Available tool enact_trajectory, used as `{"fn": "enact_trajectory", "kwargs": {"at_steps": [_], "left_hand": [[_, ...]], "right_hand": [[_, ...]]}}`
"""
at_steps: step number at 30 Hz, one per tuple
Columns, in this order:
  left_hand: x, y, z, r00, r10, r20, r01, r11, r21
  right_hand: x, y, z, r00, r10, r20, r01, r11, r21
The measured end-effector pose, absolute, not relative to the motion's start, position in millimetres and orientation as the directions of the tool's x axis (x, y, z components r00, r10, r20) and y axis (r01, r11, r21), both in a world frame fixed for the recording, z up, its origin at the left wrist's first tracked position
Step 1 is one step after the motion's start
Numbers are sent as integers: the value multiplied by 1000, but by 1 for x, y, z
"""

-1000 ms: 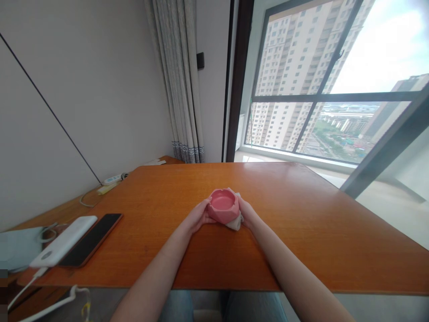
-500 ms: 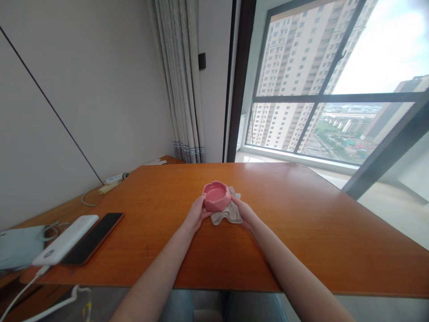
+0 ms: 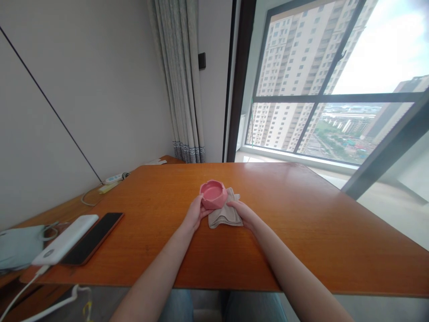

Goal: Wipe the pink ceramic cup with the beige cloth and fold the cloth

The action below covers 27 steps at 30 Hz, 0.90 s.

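Observation:
A pink ashtray [image 3: 213,195] with a round hollow and faceted sides is tilted toward me above the middle of the table. My left hand [image 3: 196,213] grips its left side, thumb on the rim and fingers underneath. To the right of the ashtray, my right hand [image 3: 244,213] is closed on a greyish-beige cloth [image 3: 225,216], thumb on top. The cloth hangs beneath and beside the ashtray, partly hidden behind it.
The brown wooden table [image 3: 284,232] spreads around my hands. At the left lie a black phone [image 3: 94,239] and a white power bank [image 3: 67,239] with a cable. A power strip [image 3: 114,179] sits by the wall, and a window [image 3: 318,96] is at the right.
The ashtray has shifted slightly left in my left hand. My right hand has come off its side and now holds only the cloth, which hangs a little lower and wider.

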<state>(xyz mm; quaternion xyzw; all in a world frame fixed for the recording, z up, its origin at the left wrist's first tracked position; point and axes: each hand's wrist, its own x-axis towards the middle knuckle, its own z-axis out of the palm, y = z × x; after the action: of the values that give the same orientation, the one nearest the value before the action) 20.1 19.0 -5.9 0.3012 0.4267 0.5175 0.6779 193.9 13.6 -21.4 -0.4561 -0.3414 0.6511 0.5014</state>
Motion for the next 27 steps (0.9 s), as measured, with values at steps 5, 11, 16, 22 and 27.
{"fn": "enact_trajectory", "kwargs": {"at_steps": [5,11,16,22,27], "left_hand": [[22,19,-8,94,946,-311,-429,320,845],[21,20,-10,88,949,-302,-429,310,848],[22,20,-12,144,959,-245,-416,283,864],[26,14,-17,250,957,-146,-324,224,919],[26,14,-14,340,928,-151,-285,254,924]], "right_hand": [[207,17,-23,-67,944,-325,-175,-331,-927],[223,13,-20,279,960,-23,422,-144,-895],[217,11,-8,273,925,265,477,109,-872],[200,6,-8,-29,999,41,160,45,-986],[204,13,-14,56,993,-106,87,-110,-990]]}}
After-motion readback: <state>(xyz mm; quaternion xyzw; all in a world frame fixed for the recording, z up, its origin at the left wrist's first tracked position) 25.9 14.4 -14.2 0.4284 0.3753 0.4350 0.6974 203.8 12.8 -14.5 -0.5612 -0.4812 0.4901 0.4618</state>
